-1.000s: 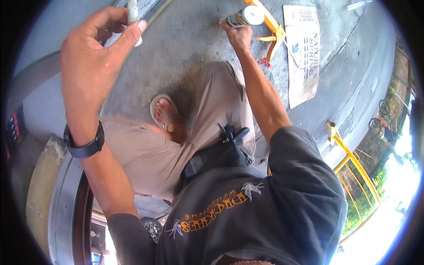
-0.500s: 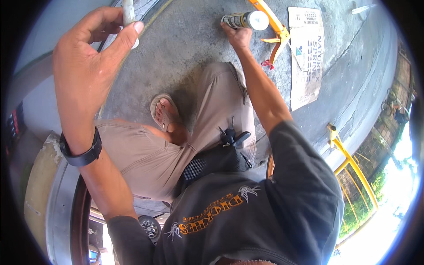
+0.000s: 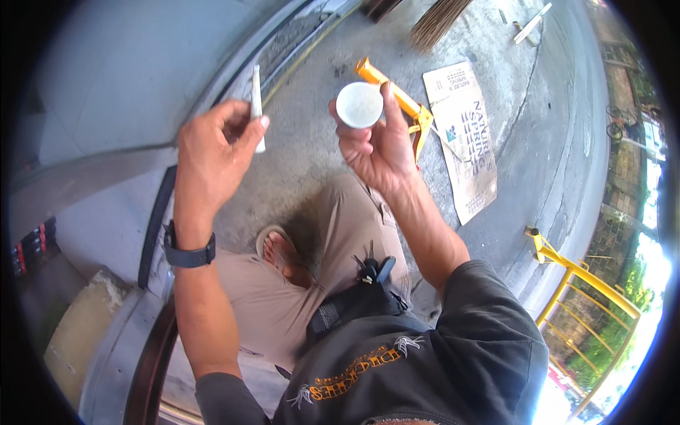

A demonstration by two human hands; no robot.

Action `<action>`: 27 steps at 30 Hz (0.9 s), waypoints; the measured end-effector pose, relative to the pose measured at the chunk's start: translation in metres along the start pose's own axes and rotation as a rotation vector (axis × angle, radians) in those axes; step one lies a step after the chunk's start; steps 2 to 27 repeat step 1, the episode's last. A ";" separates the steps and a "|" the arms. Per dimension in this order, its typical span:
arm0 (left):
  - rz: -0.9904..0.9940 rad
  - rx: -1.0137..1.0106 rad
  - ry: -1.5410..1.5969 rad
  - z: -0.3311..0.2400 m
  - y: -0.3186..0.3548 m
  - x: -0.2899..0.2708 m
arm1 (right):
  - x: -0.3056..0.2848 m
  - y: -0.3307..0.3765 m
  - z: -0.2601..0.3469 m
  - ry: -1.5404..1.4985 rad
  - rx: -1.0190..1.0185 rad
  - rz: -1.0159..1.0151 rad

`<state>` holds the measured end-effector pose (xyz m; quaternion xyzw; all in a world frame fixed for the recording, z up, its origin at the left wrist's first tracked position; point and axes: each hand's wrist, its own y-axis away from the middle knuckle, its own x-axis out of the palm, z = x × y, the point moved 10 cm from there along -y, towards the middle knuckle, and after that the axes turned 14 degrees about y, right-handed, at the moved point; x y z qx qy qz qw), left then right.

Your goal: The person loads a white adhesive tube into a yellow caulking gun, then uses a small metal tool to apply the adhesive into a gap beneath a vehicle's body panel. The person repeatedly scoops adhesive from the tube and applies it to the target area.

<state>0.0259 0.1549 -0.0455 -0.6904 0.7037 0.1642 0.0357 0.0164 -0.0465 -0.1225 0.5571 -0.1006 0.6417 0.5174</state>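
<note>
The left hand [image 3: 212, 149] pinched a thin white nozzle [image 3: 258, 106] between thumb and fingers, its grip closed on it. The right hand [image 3: 379, 152] wrapped a white tube [image 3: 359, 105], round end toward the camera. Both were held high over the concrete floor [image 3: 312, 149]; a loose pinch could let the nozzle drop. Farther off lay an orange caulking gun [image 3: 397, 99], flattened cardboard [image 3: 464, 134] and a yellow railing [image 3: 574, 273].
</note>
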 end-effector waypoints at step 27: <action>-0.005 0.011 -0.105 -0.010 -0.002 -0.003 | 0.014 0.004 -0.002 -0.070 0.027 0.080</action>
